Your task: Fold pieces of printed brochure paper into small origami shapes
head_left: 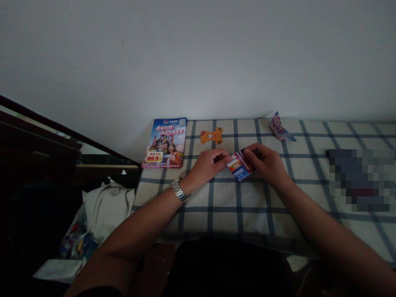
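Note:
Between my hands is a small piece of printed paper point(240, 168), apparently a folded flyer, coloured blue, red and orange. My left hand point(213, 161), with a metal watch point(180, 189) on its wrist, pinches the paper's left edge. On the opposite side, the thumb and fingers of my right hand point(265, 161) grip its upper right corner. The paper is held just over the checked tablecloth point(222, 206); whether it touches the cloth I cannot tell. A stack of flyers point(167, 142) with similar colours lies at the left, near the wall.
Behind my right hand a folded paper shape point(280, 128) stands by the wall. A flat orange bear figure point(211, 135) lies on the cloth. At the right is a blurred dark object point(360, 179). Left of the table, a pale cloth bag point(107, 206) sits lower down.

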The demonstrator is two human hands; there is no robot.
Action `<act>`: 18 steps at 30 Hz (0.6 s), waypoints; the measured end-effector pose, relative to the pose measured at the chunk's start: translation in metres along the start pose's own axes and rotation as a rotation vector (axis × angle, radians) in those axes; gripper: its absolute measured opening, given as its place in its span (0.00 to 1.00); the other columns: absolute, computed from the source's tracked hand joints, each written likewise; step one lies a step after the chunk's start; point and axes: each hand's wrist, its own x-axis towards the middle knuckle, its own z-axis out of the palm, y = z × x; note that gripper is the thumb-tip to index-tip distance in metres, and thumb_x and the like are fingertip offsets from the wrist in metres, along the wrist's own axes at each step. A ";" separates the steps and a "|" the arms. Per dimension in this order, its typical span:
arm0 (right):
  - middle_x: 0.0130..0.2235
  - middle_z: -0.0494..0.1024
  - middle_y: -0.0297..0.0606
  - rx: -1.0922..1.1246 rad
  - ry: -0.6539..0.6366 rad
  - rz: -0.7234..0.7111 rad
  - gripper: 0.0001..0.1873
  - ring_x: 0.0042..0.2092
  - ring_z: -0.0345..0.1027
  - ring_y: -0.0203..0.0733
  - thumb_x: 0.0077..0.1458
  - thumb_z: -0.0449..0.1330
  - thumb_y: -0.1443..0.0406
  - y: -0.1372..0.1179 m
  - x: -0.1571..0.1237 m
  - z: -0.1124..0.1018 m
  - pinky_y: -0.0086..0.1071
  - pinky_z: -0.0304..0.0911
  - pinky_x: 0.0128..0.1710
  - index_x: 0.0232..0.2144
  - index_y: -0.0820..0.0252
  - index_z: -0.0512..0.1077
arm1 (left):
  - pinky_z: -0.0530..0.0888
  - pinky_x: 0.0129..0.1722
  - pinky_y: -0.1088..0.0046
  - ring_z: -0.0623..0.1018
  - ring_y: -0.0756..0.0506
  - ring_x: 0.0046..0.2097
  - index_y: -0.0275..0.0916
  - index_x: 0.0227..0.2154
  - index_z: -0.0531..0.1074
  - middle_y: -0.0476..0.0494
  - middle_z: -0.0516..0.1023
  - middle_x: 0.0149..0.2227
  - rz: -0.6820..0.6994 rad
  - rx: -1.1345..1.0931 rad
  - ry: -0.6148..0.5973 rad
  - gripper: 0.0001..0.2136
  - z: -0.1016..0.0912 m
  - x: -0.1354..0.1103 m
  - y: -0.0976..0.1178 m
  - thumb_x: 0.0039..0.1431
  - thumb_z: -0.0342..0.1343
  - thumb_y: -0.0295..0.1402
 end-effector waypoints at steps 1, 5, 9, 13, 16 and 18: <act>0.29 0.80 0.35 0.013 -0.005 0.007 0.19 0.28 0.73 0.41 0.65 0.64 0.47 0.001 0.000 0.000 0.34 0.68 0.28 0.37 0.56 0.78 | 0.66 0.29 0.76 0.73 0.51 0.28 0.38 0.35 0.78 0.51 0.76 0.26 -0.001 -0.005 -0.001 0.16 0.000 0.000 0.000 0.72 0.58 0.45; 0.29 0.80 0.35 0.081 -0.034 0.025 0.19 0.29 0.73 0.41 0.64 0.64 0.46 0.003 0.001 0.000 0.34 0.70 0.29 0.37 0.55 0.78 | 0.67 0.30 0.76 0.73 0.51 0.28 0.38 0.35 0.79 0.51 0.77 0.27 0.006 -0.003 0.011 0.15 0.000 0.000 -0.001 0.72 0.58 0.45; 0.32 0.82 0.36 0.150 -0.054 0.019 0.18 0.32 0.75 0.42 0.63 0.66 0.47 0.003 0.002 -0.001 0.35 0.72 0.32 0.39 0.54 0.79 | 0.69 0.32 0.75 0.75 0.51 0.29 0.39 0.35 0.79 0.50 0.78 0.28 0.027 0.002 0.041 0.15 0.000 0.001 -0.001 0.72 0.59 0.44; 0.35 0.84 0.36 0.253 -0.091 0.053 0.17 0.33 0.77 0.43 0.57 0.72 0.50 0.003 0.002 0.000 0.36 0.74 0.33 0.41 0.52 0.79 | 0.69 0.31 0.75 0.75 0.50 0.30 0.38 0.36 0.79 0.49 0.79 0.28 0.021 0.021 0.072 0.18 -0.001 0.001 -0.002 0.73 0.57 0.47; 0.34 0.83 0.35 0.315 -0.088 0.099 0.17 0.32 0.77 0.42 0.56 0.73 0.50 0.002 0.002 0.001 0.35 0.76 0.33 0.39 0.52 0.78 | 0.71 0.30 0.75 0.76 0.49 0.30 0.38 0.39 0.79 0.47 0.80 0.31 -0.009 -0.058 0.079 0.20 0.001 0.002 -0.004 0.72 0.57 0.51; 0.33 0.82 0.34 0.329 -0.067 0.118 0.18 0.31 0.76 0.41 0.55 0.74 0.49 0.001 0.003 0.002 0.35 0.76 0.32 0.37 0.53 0.77 | 0.74 0.32 0.75 0.78 0.49 0.32 0.38 0.42 0.78 0.46 0.81 0.34 -0.044 -0.147 0.063 0.21 0.003 0.003 -0.005 0.69 0.59 0.53</act>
